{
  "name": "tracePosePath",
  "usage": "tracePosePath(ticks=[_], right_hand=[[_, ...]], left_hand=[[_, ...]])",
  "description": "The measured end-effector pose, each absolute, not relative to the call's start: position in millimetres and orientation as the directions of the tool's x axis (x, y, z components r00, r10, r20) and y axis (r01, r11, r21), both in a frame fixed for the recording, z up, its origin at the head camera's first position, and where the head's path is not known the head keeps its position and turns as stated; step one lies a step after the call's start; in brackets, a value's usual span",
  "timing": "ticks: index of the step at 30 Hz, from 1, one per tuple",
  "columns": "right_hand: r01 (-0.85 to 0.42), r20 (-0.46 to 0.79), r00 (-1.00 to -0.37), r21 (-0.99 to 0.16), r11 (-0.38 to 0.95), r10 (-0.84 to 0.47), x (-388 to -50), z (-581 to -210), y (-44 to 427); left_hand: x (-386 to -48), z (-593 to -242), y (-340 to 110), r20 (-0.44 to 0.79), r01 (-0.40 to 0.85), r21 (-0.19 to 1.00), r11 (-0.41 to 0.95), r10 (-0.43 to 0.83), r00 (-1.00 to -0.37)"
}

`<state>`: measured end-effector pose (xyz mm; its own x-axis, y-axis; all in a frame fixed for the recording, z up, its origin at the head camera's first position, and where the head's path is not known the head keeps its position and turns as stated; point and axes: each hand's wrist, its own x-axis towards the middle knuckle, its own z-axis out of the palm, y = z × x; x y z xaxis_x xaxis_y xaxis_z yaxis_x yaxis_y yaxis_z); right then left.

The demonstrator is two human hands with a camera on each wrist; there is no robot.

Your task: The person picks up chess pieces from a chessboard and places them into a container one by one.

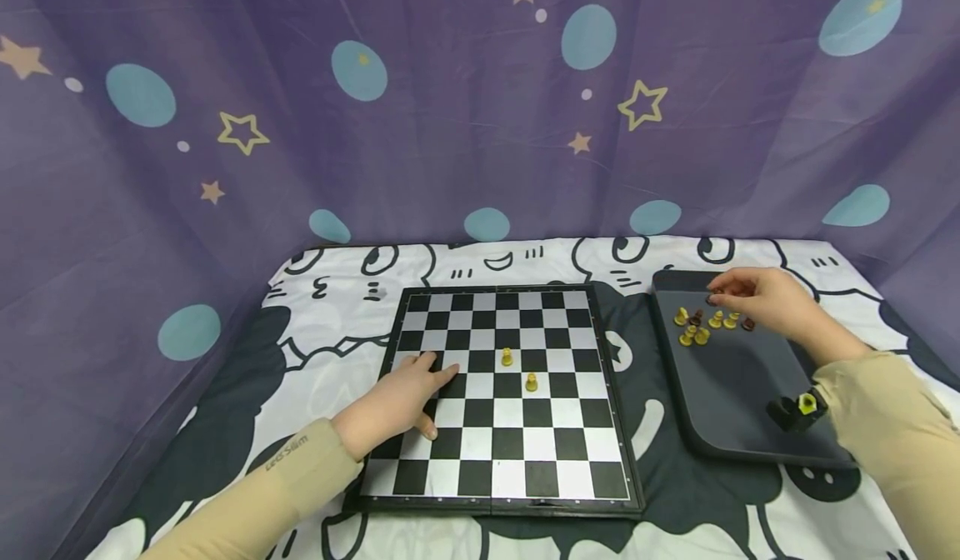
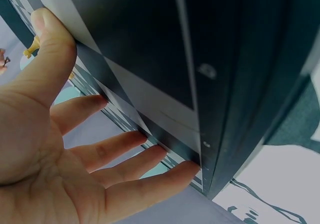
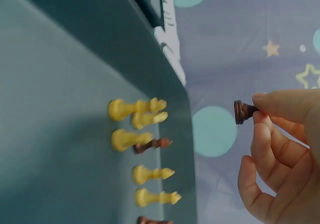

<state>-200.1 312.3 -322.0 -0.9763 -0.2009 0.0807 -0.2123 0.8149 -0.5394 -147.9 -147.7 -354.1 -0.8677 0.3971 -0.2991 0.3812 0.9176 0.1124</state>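
My right hand (image 1: 767, 300) is over the far part of the dark tray (image 1: 738, 410), pinching a dark brown chess piece (image 3: 243, 112) between thumb and forefinger, its base pointing away from the fingertips in the right wrist view. Below and beside it in the tray stand several yellow pieces (image 3: 150, 174) and a brown one (image 3: 150, 145). My left hand (image 1: 397, 397) rests with spread fingers on the left side of the chessboard (image 1: 495, 506); its fingertips touch the squares. Two yellow pieces, one (image 1: 507, 357) farther back and one (image 1: 532, 382) nearer, stand near the board's middle.
A black and white patterned cloth (image 1: 341, 293) lies under board and tray. The tray is to the right of the board, with a strip of cloth between them. Behind the table hangs a purple curtain (image 1: 465, 152) with stars and blue ovals.
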Motion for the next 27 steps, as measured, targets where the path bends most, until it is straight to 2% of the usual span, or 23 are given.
tracePosePath(ticks=[27], right_hand=[[-0.131,-0.005,-0.988,-0.525,0.841,-0.157,-208.5,-379.1,337.0]], left_hand=[[-147.0,-353.8,-148.4,-0.28,0.394,0.105,0.913,0.408,-0.869]])
